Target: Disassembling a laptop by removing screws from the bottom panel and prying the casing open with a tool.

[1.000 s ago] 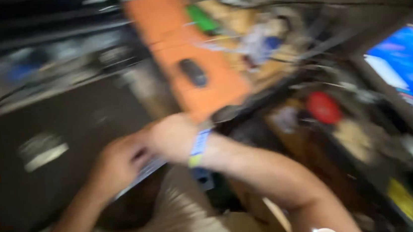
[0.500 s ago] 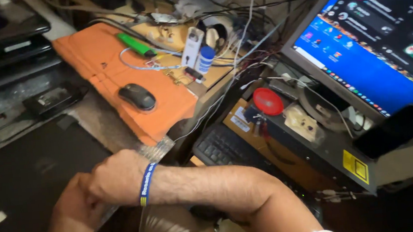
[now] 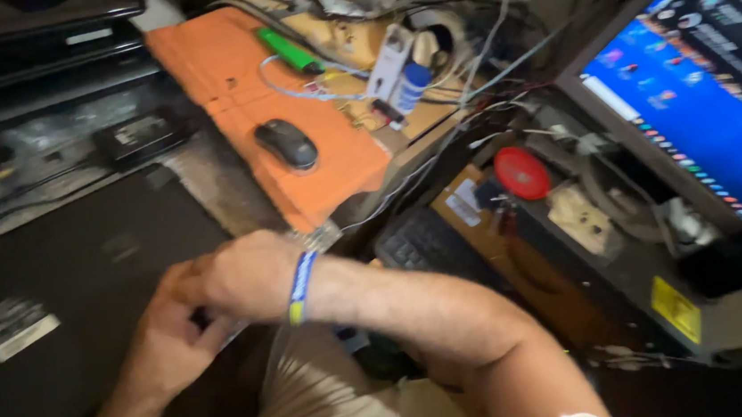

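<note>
Low in the frame, left of centre: right hand (image 3: pixel 238 278) folded over left hand (image 3: pixel 168 338), the two touching above the lap. Fingers of both curled inward, pressed close around something small between them; only a pale sliver shows below the right hand, too hidden and blurred to name, so cannot tell what is pinched. A blue wristband (image 3: pixel 301 286) around the right wrist. Just left of the hands, filling the lower left, a closed black laptop (image 3: pixel 65 289) with a pale label. Just above the hands, a clear plastic piece (image 3: pixel 318 237) at the edge of an orange mat (image 3: pixel 233 60), which runs to the upper centre. On the mat, a dark mouse (image 3: pixel 287 143), a green lighter (image 3: pixel 290 50) and a loop of pale cable (image 3: pixel 289 86). Right of the mat, a white box (image 3: pixel 390 60) amid tangled wires. Centre right, a red round cap (image 3: pixel 522 173) and a black keyboard (image 3: pixel 424 249) beneath it. Upper right, a lit blue screen (image 3: pixel 701 90). Upper left, stacked dark devices (image 3: pixel 35 50), blurred.
</note>
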